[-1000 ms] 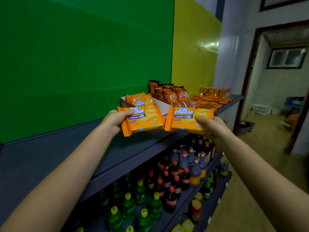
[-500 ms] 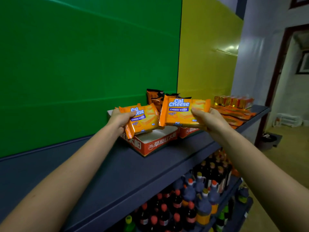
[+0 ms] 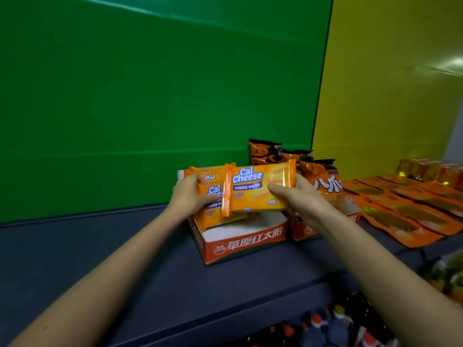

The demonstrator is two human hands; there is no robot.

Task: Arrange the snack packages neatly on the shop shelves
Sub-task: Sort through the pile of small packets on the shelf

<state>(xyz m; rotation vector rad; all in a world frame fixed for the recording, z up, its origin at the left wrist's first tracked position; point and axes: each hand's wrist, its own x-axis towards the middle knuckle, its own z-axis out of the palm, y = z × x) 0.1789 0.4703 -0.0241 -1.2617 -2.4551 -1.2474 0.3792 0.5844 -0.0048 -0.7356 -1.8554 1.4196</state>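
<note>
My right hand point(image 3: 295, 199) grips an orange Cal Cheese wafer pack point(image 3: 255, 189) by its right end, holding it upright over the red and white carton point(image 3: 245, 242) on the dark top shelf point(image 3: 125, 259). My left hand point(image 3: 190, 196) holds a second Cal Cheese pack point(image 3: 213, 209) standing inside the carton's left part, partly behind the first pack. More Cal Cheese packs point(image 3: 205, 170) stand at the carton's back, mostly hidden by my hand.
Orange and black snack bags point(image 3: 323, 176) stand in a second carton to the right. Flat orange pouches point(image 3: 400, 211) lie in rows farther right, with gold packs point(image 3: 431, 169) behind them. Bottles point(image 3: 325, 326) fill the shelf below. Green and yellow panels back the shelf.
Both hands have moved forward and down with their packs, from in front of the shelf to over and into the carton. The packs now overlap. The view has come closer.
</note>
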